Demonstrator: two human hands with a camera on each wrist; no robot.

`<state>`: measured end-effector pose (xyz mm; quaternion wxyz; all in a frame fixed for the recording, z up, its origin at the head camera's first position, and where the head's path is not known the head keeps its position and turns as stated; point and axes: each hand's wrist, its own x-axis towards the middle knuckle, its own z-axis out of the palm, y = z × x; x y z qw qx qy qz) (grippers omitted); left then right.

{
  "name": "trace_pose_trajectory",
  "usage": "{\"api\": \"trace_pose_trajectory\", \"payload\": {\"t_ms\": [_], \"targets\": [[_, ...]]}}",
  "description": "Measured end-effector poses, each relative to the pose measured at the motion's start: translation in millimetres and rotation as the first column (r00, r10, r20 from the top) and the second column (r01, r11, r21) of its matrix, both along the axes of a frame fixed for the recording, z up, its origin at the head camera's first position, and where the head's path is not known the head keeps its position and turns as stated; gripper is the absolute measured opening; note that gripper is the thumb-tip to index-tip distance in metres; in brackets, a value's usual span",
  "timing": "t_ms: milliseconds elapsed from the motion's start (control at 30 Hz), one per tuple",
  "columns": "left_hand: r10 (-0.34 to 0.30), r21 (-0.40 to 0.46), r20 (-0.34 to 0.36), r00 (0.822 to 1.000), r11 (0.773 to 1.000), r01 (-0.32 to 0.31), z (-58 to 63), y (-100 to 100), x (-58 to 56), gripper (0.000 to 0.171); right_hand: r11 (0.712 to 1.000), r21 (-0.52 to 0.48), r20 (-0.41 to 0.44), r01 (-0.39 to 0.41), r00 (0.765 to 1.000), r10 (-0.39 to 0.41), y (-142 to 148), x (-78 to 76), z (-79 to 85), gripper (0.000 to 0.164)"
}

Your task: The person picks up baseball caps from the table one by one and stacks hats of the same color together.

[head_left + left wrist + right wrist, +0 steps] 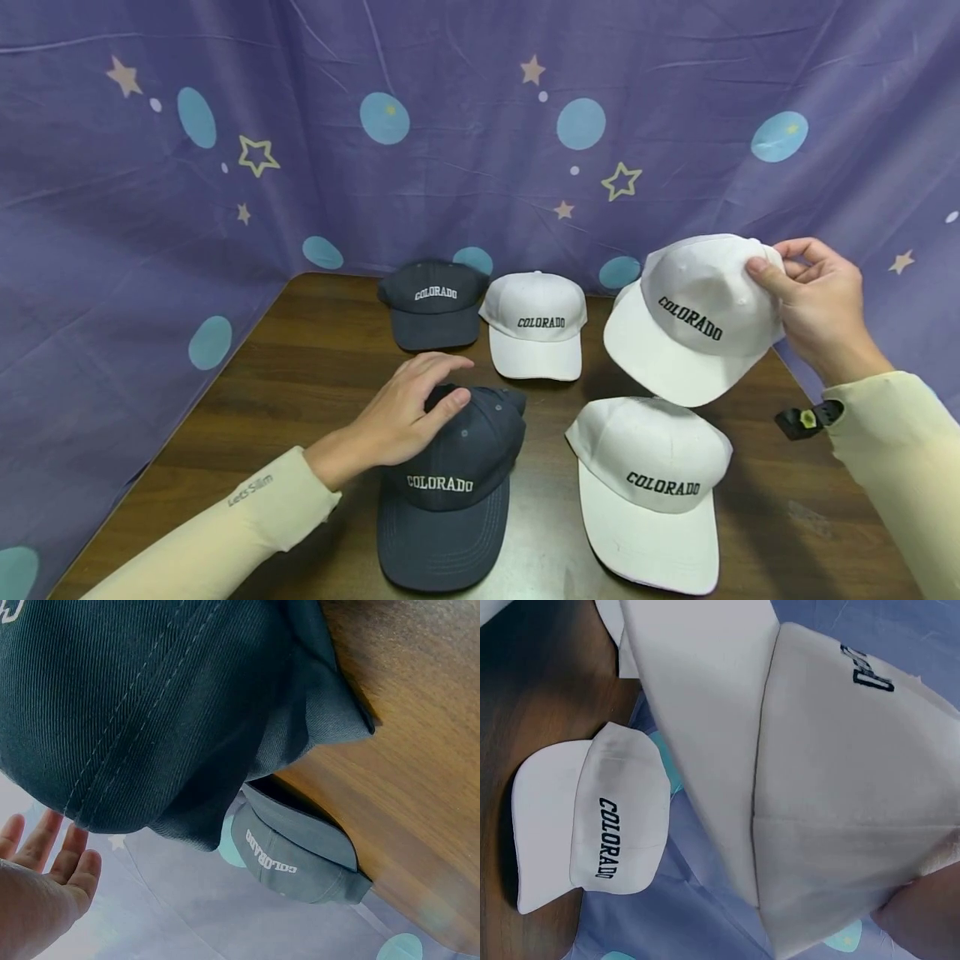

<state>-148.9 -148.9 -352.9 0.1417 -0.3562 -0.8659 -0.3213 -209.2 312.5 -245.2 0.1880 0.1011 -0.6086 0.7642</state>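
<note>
My right hand [825,300] pinches the crown of a white cap [697,308], thumb on the front, and holds it tilted above the table. In the right wrist view this cap fills much of the frame, its lettering partly cut off. Below it a second white cap [648,492] rests on the table, brim toward me. My left hand [408,412] hovers at the crown of a dark navy cap [450,500], fingers loosely bent. From the left wrist, the fingertips [75,847] lie right at the top of that crown [135,712].
At the back of the wooden table [315,367] sit another navy cap [435,304] and a white cap [536,325]. One more white cap [619,810] shows behind the held one. A purple curtain [480,183] hangs close behind the table.
</note>
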Motion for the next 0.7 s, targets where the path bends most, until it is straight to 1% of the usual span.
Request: {"api": "trace_pose_trajectory", "payload": {"t_ms": [167, 433, 600, 700], "targets": [[0.005, -0.002, 0.003, 1.000, 1.000, -0.005, -0.7, 0, -0.2, 0.039, 0.994, 0.000, 0.016, -0.107, 0.994, 0.107, -1, 6.9, -2.0, 0.018], [0.005, 0.004, 0.004, 1.000, 1.000, -0.005, 0.2, -1, -0.3, 0.039, 0.971, 0.074, 0.047, -0.225, 0.974, 0.222, 0, 17.3, -5.2, 0.016], [0.004, 0.004, 0.005, 1.000, 1.000, -0.004, 0.4, -1, -0.2, 0.039, 0.947, 0.086, 0.057, -0.309, 0.951, 0.305, -1, 24.4, -6.0, 0.016], [0.004, 0.004, 0.015, 1.000, 1.000, -0.004, 0.8, -1, 0.1, 0.039, 0.929, 0.083, 0.061, -0.359, 0.933, 0.355, -2, 27.9, -6.8, 0.017]]}}
